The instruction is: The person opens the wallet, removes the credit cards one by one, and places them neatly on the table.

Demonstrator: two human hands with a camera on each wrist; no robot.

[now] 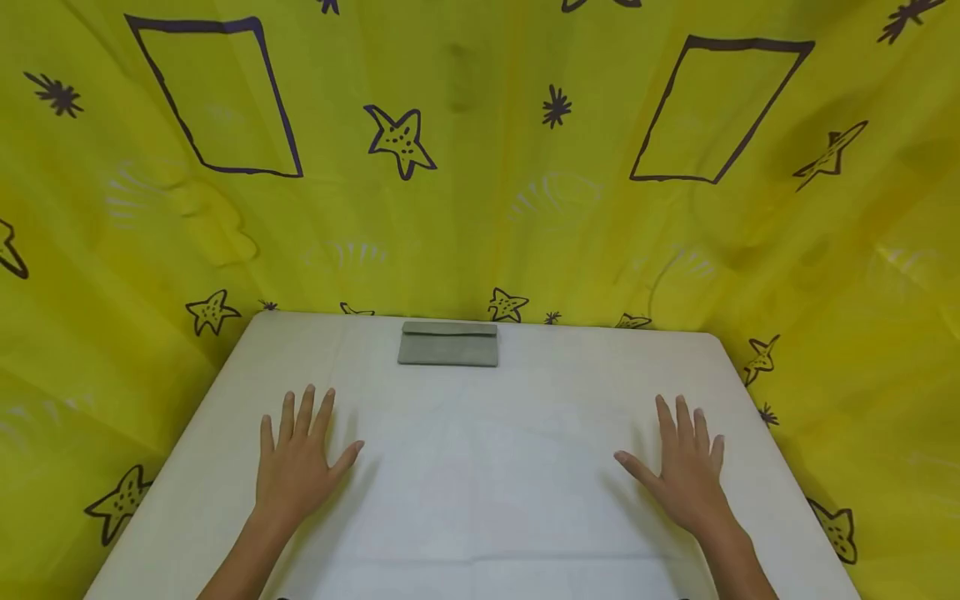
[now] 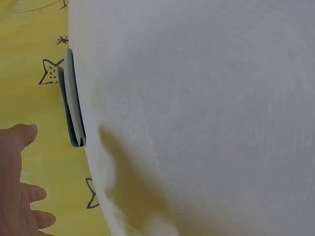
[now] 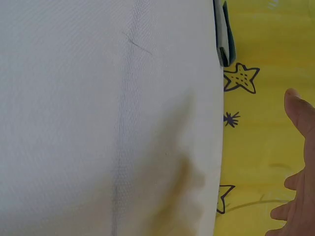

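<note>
A flat grey-green pouch [image 1: 447, 348] with a folded flap along its back edge lies at the far middle of the white table. To its near left, my left hand [image 1: 296, 471] is held over the tabletop, palm down, fingers spread and holding nothing. My right hand [image 1: 688, 482] is spread the same way over the right side, thumb pointing inward, also without anything in it. Both hands are apart from the pouch and cast shadows on the cloth. In the left wrist view the pouch [image 2: 74, 98] shows edge-on beyond the thumb; the right wrist view catches only its end [image 3: 225, 44].
A white cloth covers the table [image 1: 480, 483], with creases near the front. Yellow curtain [image 1: 465, 217] with drawn stars and rectangles hangs close behind the table and along both its sides.
</note>
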